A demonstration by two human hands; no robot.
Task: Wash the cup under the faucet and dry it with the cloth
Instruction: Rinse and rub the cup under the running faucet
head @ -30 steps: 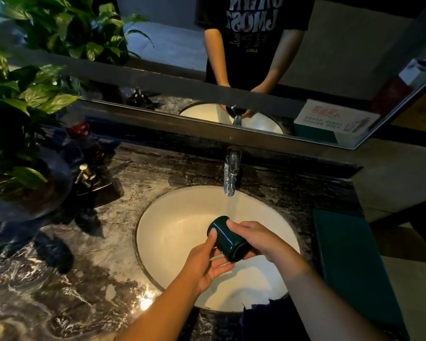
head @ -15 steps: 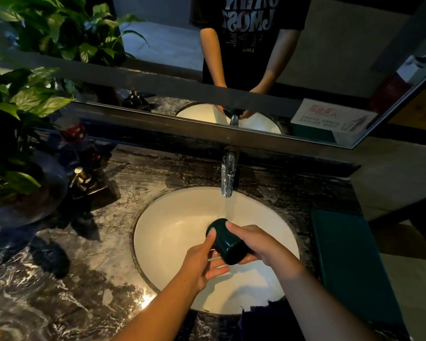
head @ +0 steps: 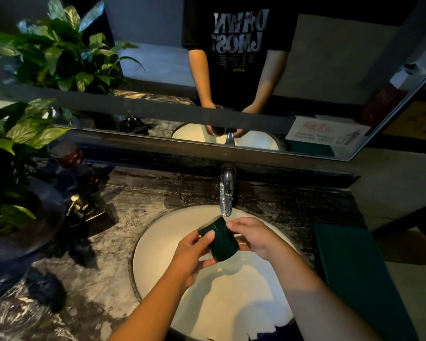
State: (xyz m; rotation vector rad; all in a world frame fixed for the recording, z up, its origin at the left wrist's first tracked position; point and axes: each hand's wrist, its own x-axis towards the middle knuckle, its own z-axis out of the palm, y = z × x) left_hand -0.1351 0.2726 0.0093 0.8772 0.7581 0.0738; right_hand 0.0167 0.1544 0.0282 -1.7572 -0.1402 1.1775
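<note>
- Nearest, both forearms reach in over the front rim of the white sink [head: 158, 242], which is set into the dark marbled counter [head: 103, 271].
- The left hand [head: 194, 252] has its fingers [head: 208, 236] curled around the near side of the dark green cup [head: 220, 242], thumb laid on its wall.
- The right hand [head: 253, 238] closes on the cup's far side, fingertips pressed on the upper wall, so both hands grip it together over the middle of the basin.
- The cup lies tilted on its side, one end angled up toward the spout; which end is the mouth is hard to tell in this dim light.
- Compared with a second ago, the cup sits higher and closer to the faucet [head: 226, 193], its upper end now just below the outlet, and the left thumb has moved onto the wall.
- My reading: this is the rinsing step, with the cup being turned in the water; the stream itself is barely visible.
- Drying has not begun: the green cloth [head: 359, 274] lies flat on the counter to the right of the sink, untouched.
- Farther back, a soap pump [head: 78, 205] and a leafy plant [head: 17, 134] stand at left, and the mirror [head: 158, 57] runs behind.
</note>
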